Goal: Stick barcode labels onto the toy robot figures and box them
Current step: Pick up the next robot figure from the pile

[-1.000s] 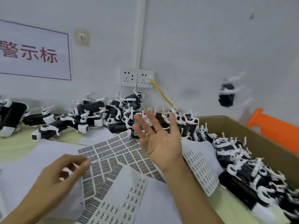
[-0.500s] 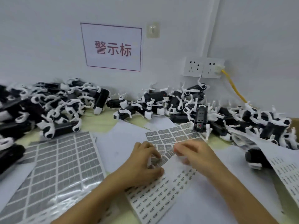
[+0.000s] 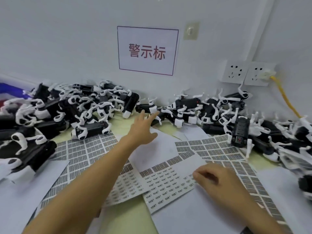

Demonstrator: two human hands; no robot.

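At 12 o'clock on the tabletop, against the wall, lies the toy robot. Left hand reaches for it w/ fingers spread wide, tips almost touching. Right hand, at 5 o'clock, rests curled on the label sheet; can't tell if it pinches a label. Toy looks light, hard plastic; thin white legs prob. snag or snap, so grab the black body.
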